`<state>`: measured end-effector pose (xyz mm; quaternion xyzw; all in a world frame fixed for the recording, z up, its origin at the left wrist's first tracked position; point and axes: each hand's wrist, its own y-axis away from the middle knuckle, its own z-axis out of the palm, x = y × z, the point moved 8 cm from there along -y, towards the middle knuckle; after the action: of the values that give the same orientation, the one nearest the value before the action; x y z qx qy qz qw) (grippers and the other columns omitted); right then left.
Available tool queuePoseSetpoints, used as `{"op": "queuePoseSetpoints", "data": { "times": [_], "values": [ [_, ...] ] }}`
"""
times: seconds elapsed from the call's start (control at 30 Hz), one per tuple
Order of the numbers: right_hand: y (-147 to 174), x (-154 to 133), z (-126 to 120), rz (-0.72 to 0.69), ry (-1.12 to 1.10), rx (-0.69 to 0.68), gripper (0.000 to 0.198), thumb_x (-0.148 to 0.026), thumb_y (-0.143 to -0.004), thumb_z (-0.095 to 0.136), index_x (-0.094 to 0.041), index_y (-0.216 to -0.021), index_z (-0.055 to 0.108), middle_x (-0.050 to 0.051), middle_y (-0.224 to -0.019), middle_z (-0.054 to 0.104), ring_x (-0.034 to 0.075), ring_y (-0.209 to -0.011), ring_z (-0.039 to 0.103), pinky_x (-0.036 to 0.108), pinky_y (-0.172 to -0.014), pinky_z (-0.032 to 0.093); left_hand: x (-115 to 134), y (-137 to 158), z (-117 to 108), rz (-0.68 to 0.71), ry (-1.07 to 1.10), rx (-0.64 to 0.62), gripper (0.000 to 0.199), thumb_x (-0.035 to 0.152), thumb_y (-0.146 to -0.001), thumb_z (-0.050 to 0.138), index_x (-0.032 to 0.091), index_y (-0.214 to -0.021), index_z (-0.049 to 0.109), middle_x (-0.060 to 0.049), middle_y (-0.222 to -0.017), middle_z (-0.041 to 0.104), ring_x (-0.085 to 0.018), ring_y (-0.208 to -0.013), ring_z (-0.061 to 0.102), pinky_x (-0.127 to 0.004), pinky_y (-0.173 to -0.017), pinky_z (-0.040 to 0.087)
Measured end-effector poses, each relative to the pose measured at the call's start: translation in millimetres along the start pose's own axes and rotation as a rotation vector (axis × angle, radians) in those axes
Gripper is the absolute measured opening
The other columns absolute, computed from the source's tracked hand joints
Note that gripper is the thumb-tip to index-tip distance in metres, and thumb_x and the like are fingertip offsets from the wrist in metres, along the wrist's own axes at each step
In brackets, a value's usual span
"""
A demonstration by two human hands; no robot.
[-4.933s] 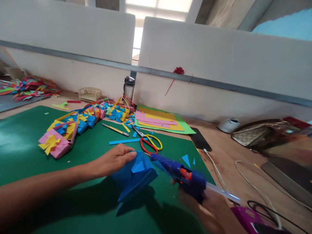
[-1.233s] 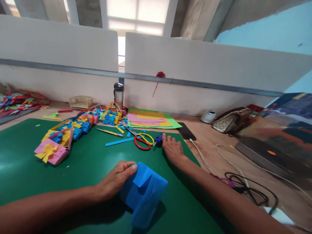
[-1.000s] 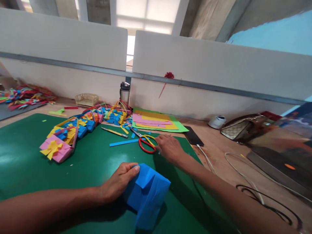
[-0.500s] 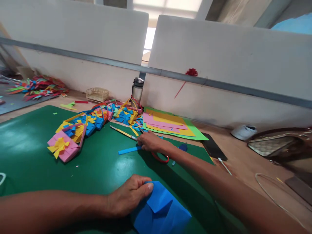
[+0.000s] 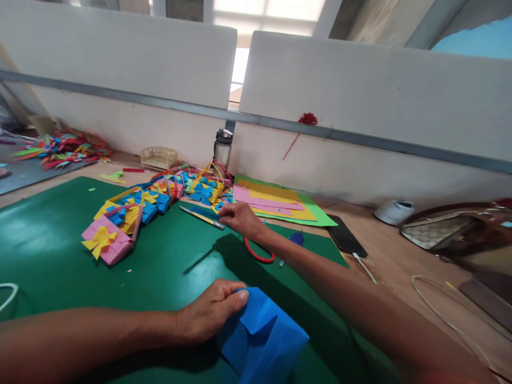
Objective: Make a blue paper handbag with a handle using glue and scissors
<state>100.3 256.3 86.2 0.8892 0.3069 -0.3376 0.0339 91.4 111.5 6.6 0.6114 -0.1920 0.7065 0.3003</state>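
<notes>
My left hand [image 5: 214,312] pinches the upper edge of a folded blue paper piece [image 5: 268,333], which looks like a small bag body, between thumb and fingers. Farther off, my right hand [image 5: 240,216] has its fingers closed on a thin blue paper strip [image 5: 198,209] that points left above the green mat [image 5: 168,277]; the strip's shadow falls on the mat below. A craft knife [image 5: 203,218] lies just beyond and left of that hand. Under my right wrist shows a red handle loop [image 5: 260,257], probably of scissors, its other part hidden.
Small paper bags with bows [image 5: 106,237] line the mat's far left. Coloured paper sheets [image 5: 276,200] lie at the back, near a bottle [image 5: 222,152] and a small basket [image 5: 159,158]. A black phone-like slab [image 5: 347,237], cable and handbag [image 5: 440,232] sit on the right.
My right hand has picked the blue strip up off the mat and raised it slightly. The red handle loop shows more now. My left hand keeps its hold on the blue paper.
</notes>
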Motion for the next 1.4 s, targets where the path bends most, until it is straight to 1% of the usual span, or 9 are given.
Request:
{"op": "queuePoseSetpoints", "data": {
  "times": [0.13, 0.3, 0.4, 0.53, 0.67, 0.77, 0.9, 1.17, 1.4],
  "values": [
    [20.3, -5.1, -33.6, 0.103, -0.313, 0.319, 0.02, -0.036, -0.077, 0.05, -0.017, -0.069, 0.049, -0.004, -0.06, 0.053, 0.008, -0.049, 0.049, 0.019, -0.046, 0.039, 21.0, 2.4, -5.9, 0.177, -0.149, 0.04, 0.042, 0.053, -0.085, 0.041, 0.013, -0.078, 0.053, -0.003, -0.082, 0.049, -0.014, -0.076, 0.044, -0.025, -0.074, 0.037],
    [71.2, 11.9, -33.7, 0.261, -0.585, 0.431, 0.028, -0.038, -0.071, 0.058, -0.019, -0.058, 0.042, -0.008, -0.046, 0.045, 0.006, -0.037, 0.043, 0.018, -0.036, 0.037, 31.4, 10.6, 3.6, 0.233, -0.234, -0.07, 0.042, 0.048, -0.088, 0.038, 0.014, -0.077, 0.06, -0.008, -0.105, 0.053, -0.022, -0.105, 0.044, -0.03, -0.092, 0.033],
    [96.4, 19.9, -21.9, 0.343, -0.701, 0.441, 0.027, -0.036, -0.068, 0.061, -0.018, -0.058, 0.044, -0.007, -0.047, 0.049, 0.005, -0.037, 0.044, 0.017, -0.035, 0.037, 27.4, 13.0, 3.2, 0.181, -0.19, -0.067, 0.042, 0.048, -0.088, 0.04, 0.014, -0.079, 0.065, -0.008, -0.102, 0.057, -0.021, -0.096, 0.049, -0.03, -0.087, 0.036],
    [120.5, 20.8, -9.9, 0.412, -0.846, 0.442, 0.03, -0.042, -0.07, 0.063, -0.018, -0.06, 0.048, -0.007, -0.047, 0.049, 0.006, -0.04, 0.047, 0.018, -0.038, 0.042, 16.6, 13.9, -1.4, 0.062, -0.117, -0.029, 0.04, 0.047, -0.087, 0.043, 0.015, -0.089, 0.066, -0.003, -0.076, 0.058, -0.014, -0.071, 0.049, -0.026, -0.071, 0.04],
    [141.9, 17.8, -2.9, 0.433, -0.973, 0.418, 0.031, -0.045, -0.074, 0.06, -0.016, -0.065, 0.053, -0.005, -0.05, 0.054, 0.007, -0.043, 0.05, 0.02, -0.044, 0.046, 10.0, 16.9, -3.0, -0.001, -0.01, -0.008, 0.036, 0.045, -0.083, 0.052, 0.013, -0.081, 0.067, -0.002, -0.069, 0.057, -0.012, -0.063, 0.046, -0.022, -0.063, 0.039],
    [154.9, 12.7, 5.6, 0.4, -1.124, 0.33, 0.027, -0.038, -0.07, 0.067, -0.016, -0.084, 0.061, 0.0, -0.071, 0.065, 0.008, -0.057, 0.057, 0.019, -0.049, 0.047, 1.7, 19.8, 1.3, -0.067, 0.156, -0.034, 0.032, 0.043, -0.08, 0.059, 0.012, -0.081, 0.068, -0.003, -0.068, 0.06, -0.011, -0.061, 0.049, -0.021, -0.06, 0.04],
    [167.1, 6.1, 16.9, 0.33, -1.3, 0.206, 0.046, -0.026, -0.065, 0.075, -0.019, -0.107, 0.059, 0.003, -0.095, 0.066, 0.008, -0.066, 0.058, 0.019, -0.053, 0.048, -9.8, 21.9, 6.6, -0.152, 0.314, -0.059, 0.031, 0.041, -0.076, 0.064, 0.01, -0.08, 0.07, -0.004, -0.063, 0.061, -0.009, -0.054, 0.05, -0.019, -0.053, 0.039],
    [177.9, 17.2, 20.0, 0.374, -1.299, 0.273, 0.045, -0.024, -0.06, 0.078, -0.017, -0.101, 0.06, 0.001, -0.081, 0.065, 0.008, -0.062, 0.056, 0.02, -0.052, 0.044, -18.8, 18.6, 2.1, -0.185, 0.348, -0.002, 0.032, 0.04, -0.073, 0.066, 0.008, -0.076, 0.068, -0.003, -0.058, 0.057, -0.008, -0.05, 0.047, -0.019, -0.052, 0.037],
    [179.1, 20.5, 16.8, 0.428, -1.177, 0.339, 0.039, -0.032, -0.058, 0.079, -0.016, -0.09, 0.064, -0.001, -0.073, 0.062, 0.008, -0.056, 0.053, 0.022, -0.052, 0.042, -20.1, 17.7, 5.7, -0.168, 0.331, -0.058, 0.033, 0.04, -0.076, 0.063, 0.008, -0.072, 0.065, -0.004, -0.06, 0.057, -0.008, -0.051, 0.047, -0.019, -0.051, 0.037]
  ]
}}
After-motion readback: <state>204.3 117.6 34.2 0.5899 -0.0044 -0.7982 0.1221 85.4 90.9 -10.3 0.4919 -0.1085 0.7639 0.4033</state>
